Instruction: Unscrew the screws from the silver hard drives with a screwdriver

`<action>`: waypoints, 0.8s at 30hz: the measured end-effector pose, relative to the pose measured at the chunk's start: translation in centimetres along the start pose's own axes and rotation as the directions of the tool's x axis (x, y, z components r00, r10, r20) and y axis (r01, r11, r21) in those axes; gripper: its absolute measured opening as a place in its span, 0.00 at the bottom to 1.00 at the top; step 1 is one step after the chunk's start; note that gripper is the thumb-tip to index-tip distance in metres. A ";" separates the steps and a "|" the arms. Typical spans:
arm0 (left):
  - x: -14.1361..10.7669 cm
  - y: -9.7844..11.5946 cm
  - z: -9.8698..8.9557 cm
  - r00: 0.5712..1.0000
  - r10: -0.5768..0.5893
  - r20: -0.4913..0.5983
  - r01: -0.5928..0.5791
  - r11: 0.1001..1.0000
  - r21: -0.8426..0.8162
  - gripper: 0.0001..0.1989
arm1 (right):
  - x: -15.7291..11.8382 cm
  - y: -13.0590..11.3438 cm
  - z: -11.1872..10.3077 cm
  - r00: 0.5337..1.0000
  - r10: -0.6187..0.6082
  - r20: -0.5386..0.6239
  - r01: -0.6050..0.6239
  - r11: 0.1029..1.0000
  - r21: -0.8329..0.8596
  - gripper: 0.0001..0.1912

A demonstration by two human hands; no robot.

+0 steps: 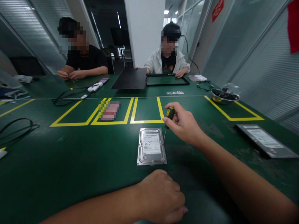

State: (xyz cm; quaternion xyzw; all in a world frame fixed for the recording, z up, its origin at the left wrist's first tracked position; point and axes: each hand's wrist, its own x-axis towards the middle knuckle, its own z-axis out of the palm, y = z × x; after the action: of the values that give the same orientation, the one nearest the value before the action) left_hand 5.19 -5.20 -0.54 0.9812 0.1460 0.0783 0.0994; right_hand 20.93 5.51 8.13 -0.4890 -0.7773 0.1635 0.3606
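A silver hard drive with a white label lies flat on the green table in front of me. My right hand grips a small screwdriver by its black and yellow handle, thumb and fingers closed round it. The shaft points down, and its tip meets the drive's right edge, about midway along. Just below the drive, my left hand rests curled, back upward, with the fingers folded under. Whatever those fingers may hold is hidden.
Another hard drive lies at the right. A metal bowl holds dark parts and a clear bag. Yellow tape marks rectangles on the table. Two people sit opposite; one handles a black panel and a frame. Cables lie left.
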 end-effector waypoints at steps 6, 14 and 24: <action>0.0 0.0 0.1 1.000 -0.005 -0.009 0.005 1.000 0.008 0.16 | 0.1 0.2 0.4 0.999 0.015 -0.043 -0.016 1.000 -0.027 0.17; 0.0 0.0 0.1 1.000 -0.004 0.000 0.004 1.000 0.000 0.16 | 0.1 0.5 0.4 0.990 0.046 -0.130 -0.054 0.997 -0.062 0.16; 0.1 0.1 -0.1 1.000 -0.007 -0.016 0.007 1.000 0.010 0.16 | 0.2 0.7 0.6 0.991 0.064 -0.117 -0.074 0.994 -0.080 0.16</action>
State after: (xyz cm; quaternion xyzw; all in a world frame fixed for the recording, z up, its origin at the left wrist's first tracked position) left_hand 5.25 -5.24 -0.42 0.9805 0.1508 0.0849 0.0936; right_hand 20.90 6.07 7.34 -0.5388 -0.7443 0.1148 0.3776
